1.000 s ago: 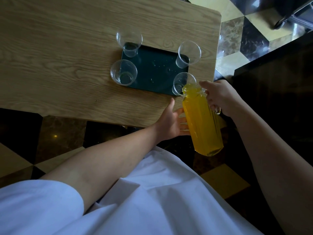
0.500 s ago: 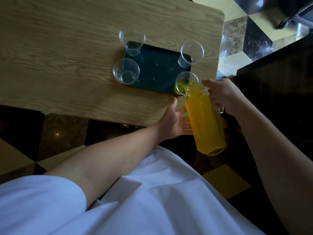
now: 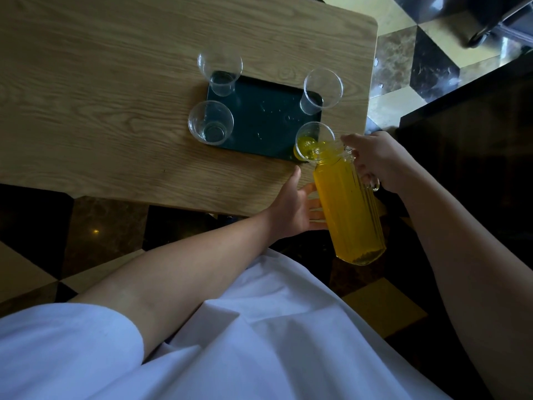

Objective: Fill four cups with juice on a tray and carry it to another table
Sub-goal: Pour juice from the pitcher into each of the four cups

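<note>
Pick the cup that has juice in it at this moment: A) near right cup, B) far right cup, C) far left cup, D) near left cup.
A: yellow juice shows in the near right cup, with the pitcher tipped over it by the right hand.

Four cups at tray corners, tray on table

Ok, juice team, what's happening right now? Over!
Right hand grips the pitcher handle, left hand steadies its side. Juice going into near-right cup; other three cups empty on the tray. Nothing in the way.
</note>
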